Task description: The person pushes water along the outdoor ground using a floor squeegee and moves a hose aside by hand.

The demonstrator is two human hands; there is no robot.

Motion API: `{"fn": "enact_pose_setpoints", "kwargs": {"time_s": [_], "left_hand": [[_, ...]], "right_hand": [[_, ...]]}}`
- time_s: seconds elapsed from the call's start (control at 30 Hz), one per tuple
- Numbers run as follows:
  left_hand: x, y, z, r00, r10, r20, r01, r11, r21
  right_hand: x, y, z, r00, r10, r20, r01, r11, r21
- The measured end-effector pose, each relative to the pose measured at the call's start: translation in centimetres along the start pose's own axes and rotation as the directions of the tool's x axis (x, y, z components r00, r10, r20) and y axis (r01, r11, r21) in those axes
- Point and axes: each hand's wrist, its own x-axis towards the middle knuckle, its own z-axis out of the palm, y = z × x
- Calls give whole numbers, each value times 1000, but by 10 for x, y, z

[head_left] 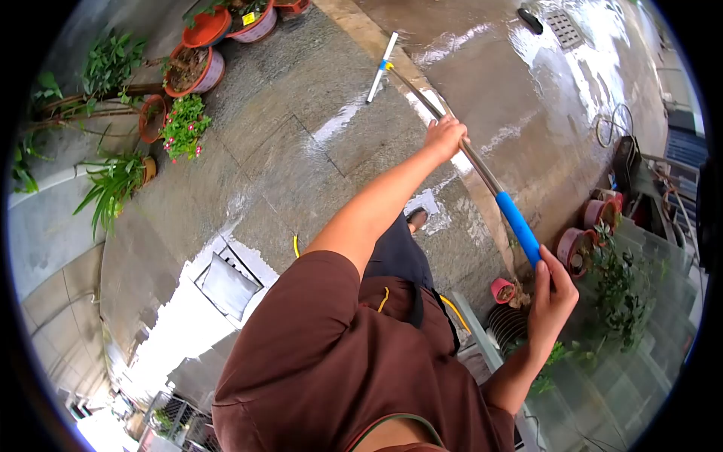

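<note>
A floor squeegee (476,160) with a metal pole crosses the view diagonally. Its narrow white head (389,47) rests on the wet paving at the far end. My left hand (447,138) is wrapped around the pole about midway. At the near end, my right hand (552,297) holds the tip of the blue grip (517,224) between thumb and fingers; its palm side is partly hidden. One dark shoe (416,219) shows on the wet floor below the pole.
Potted plants stand along the left, including a pink-flowered one (184,126) and a large pot (194,69). More pots (576,250) line the right side. A floor drain (564,29) lies at the top right, a hose loop (614,126) below it. A covered drain (228,285) sits lower left.
</note>
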Motion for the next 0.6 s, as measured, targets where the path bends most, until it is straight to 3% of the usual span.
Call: {"fn": "enact_pose_setpoints", "kwargs": {"time_s": [0.03,0.07,0.1,0.17,0.2,0.33,0.4,0.5,0.6], "left_hand": [[-7,16,1,999,44,25,-44,999,8],[-14,31,1,995,89,52,-90,996,14],[-24,45,2,988,136,78,-138,990,18],[-56,60,2,977,213,-8,-213,977,-30],[-76,61,-2,973,228,-31,-229,973,-20],[-169,40,-46,993,118,30,-119,992,36],[-210,17,-54,994,90,-59,-82,988,133],[-263,10,-63,1000,-27,3,25,972,233],[-300,21,-37,999,-42,14,39,986,163]], "right_hand": [[-12,-1,-11,1000,27,11,-27,1000,-1],[-21,14,-20,997,-62,-52,63,998,10],[-30,10,-36,995,80,-57,-79,997,8],[-44,24,-62,982,160,-102,-148,982,114],[-50,31,-75,986,156,-62,-151,985,82],[-64,51,-62,991,41,124,-65,977,201],[-72,52,-42,986,-61,158,22,971,240],[-98,68,-16,983,-92,158,50,967,250],[-138,92,-28,988,-17,156,-21,971,237]]}}
